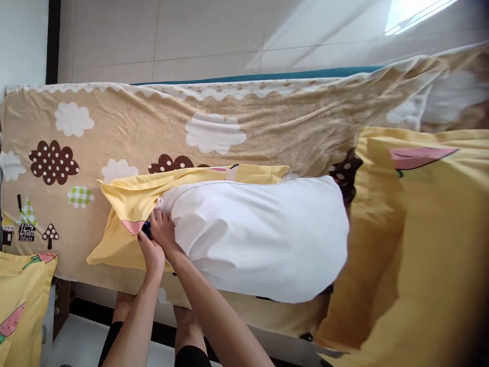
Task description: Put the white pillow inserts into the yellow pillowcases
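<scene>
A plump white pillow (260, 234) lies lengthwise on the bed, its left end tucked into the mouth of a yellow pillowcase (118, 250). More of the yellow fabric runs along the pillow's far side. My left hand (153, 255) is closed on the pillowcase's near edge, by a pink printed patch; its fingertips are partly hidden by the cloth. Just right of it, my right hand (163, 229) grips the pillow's left end, fingers curled over the white fabric at the opening. Something dark blue shows between the hands, too small to name.
The bed carries a tan blanket (130, 117) with cloud prints. A larger yellow piece of bedding (431, 244) lies at the right. Another yellow printed cloth (23, 300) is at the lower left. Pale tiled floor (206, 30) extends beyond the bed; a wall stands at left.
</scene>
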A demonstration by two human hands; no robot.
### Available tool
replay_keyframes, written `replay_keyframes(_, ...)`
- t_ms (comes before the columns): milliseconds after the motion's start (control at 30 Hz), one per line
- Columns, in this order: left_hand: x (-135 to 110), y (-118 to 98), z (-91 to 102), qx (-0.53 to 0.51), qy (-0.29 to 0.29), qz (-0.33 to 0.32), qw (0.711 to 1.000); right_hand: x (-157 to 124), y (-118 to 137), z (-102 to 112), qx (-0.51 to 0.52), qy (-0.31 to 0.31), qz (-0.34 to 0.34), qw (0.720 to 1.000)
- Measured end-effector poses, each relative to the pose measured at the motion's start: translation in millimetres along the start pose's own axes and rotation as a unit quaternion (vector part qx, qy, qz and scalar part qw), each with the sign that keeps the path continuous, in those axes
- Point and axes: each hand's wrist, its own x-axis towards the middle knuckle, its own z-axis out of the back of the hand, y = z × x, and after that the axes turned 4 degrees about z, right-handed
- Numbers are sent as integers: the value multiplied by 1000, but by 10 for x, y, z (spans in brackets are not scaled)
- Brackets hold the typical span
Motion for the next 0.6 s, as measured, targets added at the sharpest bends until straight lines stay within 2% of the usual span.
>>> replay_keyframes(67,16,21,69,42,-14,-67,997,-50,39,-11,10,22,47,999)
replay_keyframes(133,72,47,141,81,-10,-105,991,-174,25,120,18,36,103,994)
replay_keyframes(200,137,70,191,99,6,-105,990,-363,-89,392,33,47,172,983)
replay_keyframes(267,169,87,203,102,9,-96,990,-543,-335,747,57,26,217,974)
replay_keyframes(333,148,91,177,96,-2,-79,992,-621,-679,1076,58,-44,175,982)
replay_keyframes(400,97,72,131,97,-13,-62,993,-562,-1018,1272,32,-99,62,993)
replay_keyframes(433,79,52,111,100,-18,-55,993,-496,-1145,1301,20,-89,11,996)
replay_keyframes(500,92,-11,94,86,-22,-53,995,-350,-1254,1230,11,-9,-34,999)
replay_keyframes(567,191,-105,116,48,-15,-71,996,-267,-1161,1047,19,67,-11,998)
replay_keyframes(600,264,-159,140,27,-6,-84,996,-267,-1059,943,26,85,10,996)
